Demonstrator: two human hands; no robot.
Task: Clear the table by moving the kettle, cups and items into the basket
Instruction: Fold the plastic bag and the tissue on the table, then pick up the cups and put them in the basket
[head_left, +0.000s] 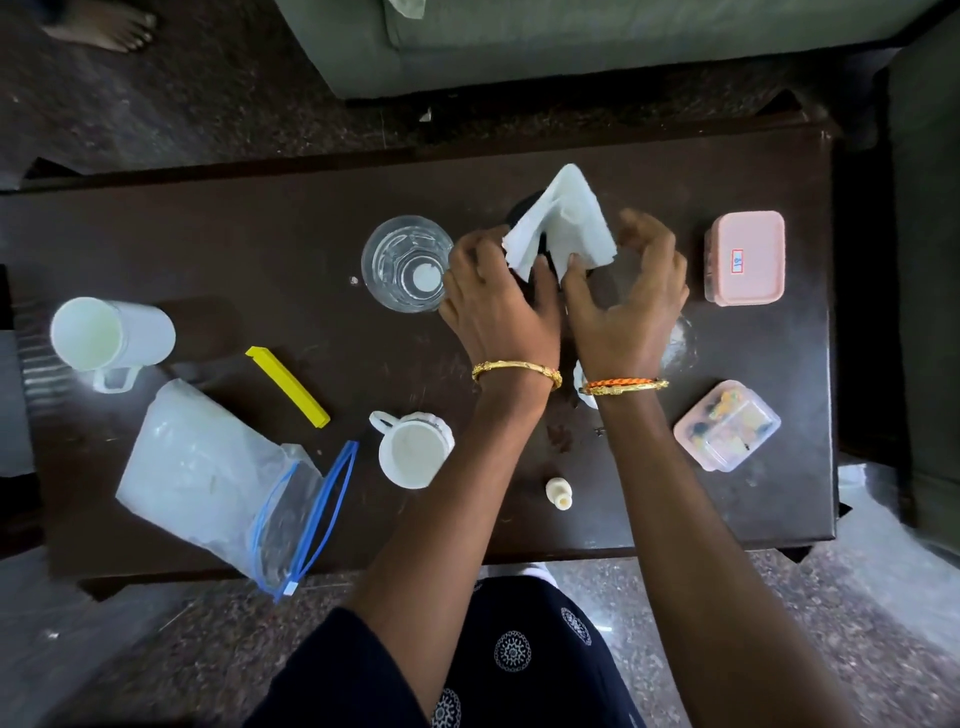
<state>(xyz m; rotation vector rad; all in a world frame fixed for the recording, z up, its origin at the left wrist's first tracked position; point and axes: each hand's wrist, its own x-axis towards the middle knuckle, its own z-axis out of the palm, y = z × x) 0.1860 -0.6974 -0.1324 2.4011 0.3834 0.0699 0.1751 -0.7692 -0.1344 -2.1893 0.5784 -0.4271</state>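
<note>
My left hand (493, 306) and my right hand (628, 306) both pinch a white paper tissue (561, 223) at mid-table. It is held over a dark round object (524, 208) that is mostly hidden. A clear glass tumbler (408, 262) stands just left of my left hand. Near the front stands a white cup (413, 449), and a white mug (111, 338) lies on its side at far left. Part of another white item (583, 387) shows under my right wrist. No basket or kettle is in view.
On the dark table (260, 249) lie a yellow clip (287, 386), a zip bag (218, 478), a small bottle (558, 493), a pink lidded box (745, 257) and a clear box (727, 426) of coloured bits. A grey sofa (571, 47) stands behind; a person's foot (104, 28) is at top left.
</note>
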